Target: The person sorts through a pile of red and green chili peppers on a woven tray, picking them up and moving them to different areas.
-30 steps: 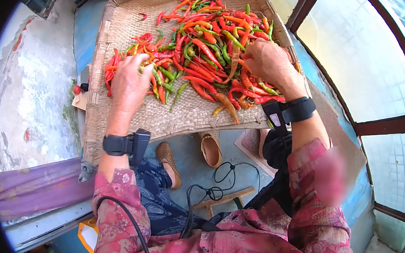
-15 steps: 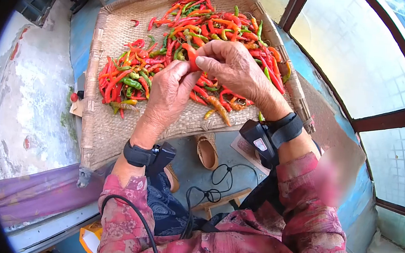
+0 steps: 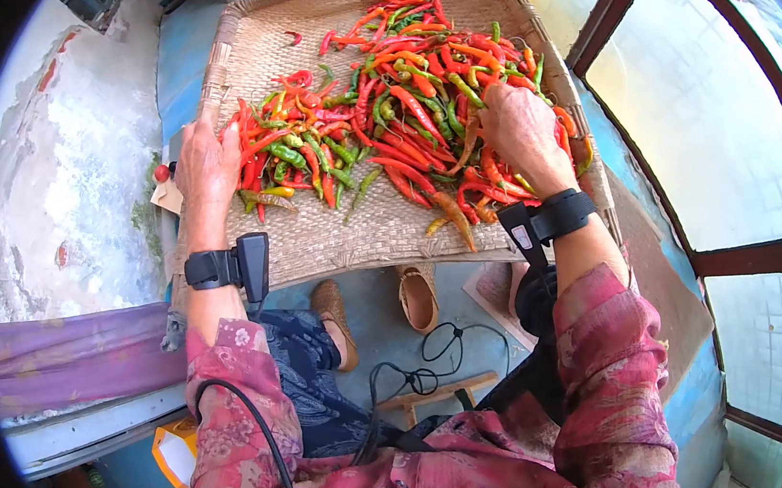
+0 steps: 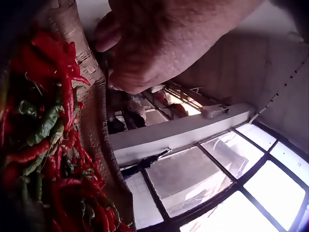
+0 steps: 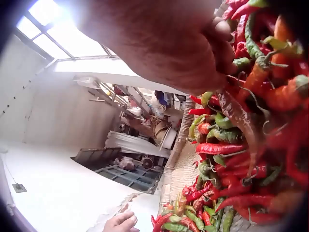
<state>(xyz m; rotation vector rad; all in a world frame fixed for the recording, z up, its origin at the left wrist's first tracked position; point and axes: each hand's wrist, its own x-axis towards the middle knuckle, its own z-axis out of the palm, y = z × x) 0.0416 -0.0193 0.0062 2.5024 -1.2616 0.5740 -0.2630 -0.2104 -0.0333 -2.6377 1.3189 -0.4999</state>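
Note:
My left hand (image 3: 207,165) is over the left rim of a woven tray (image 3: 305,239), beside a smaller heap of chili peppers (image 3: 300,152). Its fingers look relaxed, with nothing showing between them; the right wrist view also catches this left hand (image 5: 120,222) past the tray's edge. My right hand (image 3: 524,139) reaches down into the larger heap of red, orange and green chili peppers (image 3: 411,111). In the right wrist view its fingers (image 5: 222,30) bend among red peppers, and a withered brown pepper (image 5: 236,116) lies just below. I cannot tell whether the right fingertips grip one.
Below the tray's near edge are feet in tan shoes (image 3: 418,300), a small wooden stool (image 3: 436,399) and a looped black cable (image 3: 419,377). A peeling white wall (image 3: 80,180) stands to the left, and framed windows (image 3: 714,117) to the right.
Half a second ago both hands met over the tray with a red chili pepper between them. Since then they parted: the left moved to the left rim, the right back to the larger heap.

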